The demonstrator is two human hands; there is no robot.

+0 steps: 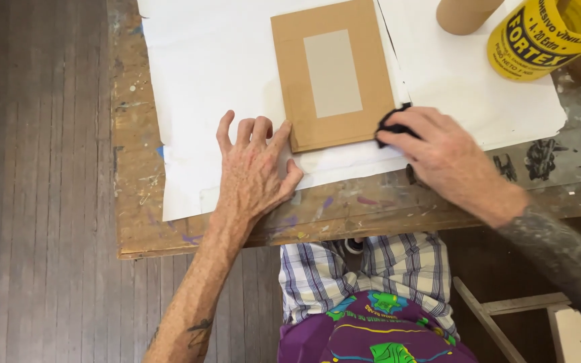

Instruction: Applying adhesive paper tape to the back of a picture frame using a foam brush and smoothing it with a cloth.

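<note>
Right hand (448,154) grip on black cloth (393,126)

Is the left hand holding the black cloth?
No, the left hand lies flat beside the brown board; the right hand pinches the black cloth.

Your cardboard panel (332,74) lies on the paper sheets (216,81) at top centre of the frame; the sheets lie on the table (136,222). Your left hand (253,168) rests on the paper at the panel's lower left corner. Your right hand (442,154) sits at its lower right corner, over a cloth (391,126). A tub (546,30) and a tube (465,13) stand upper right.
</note>
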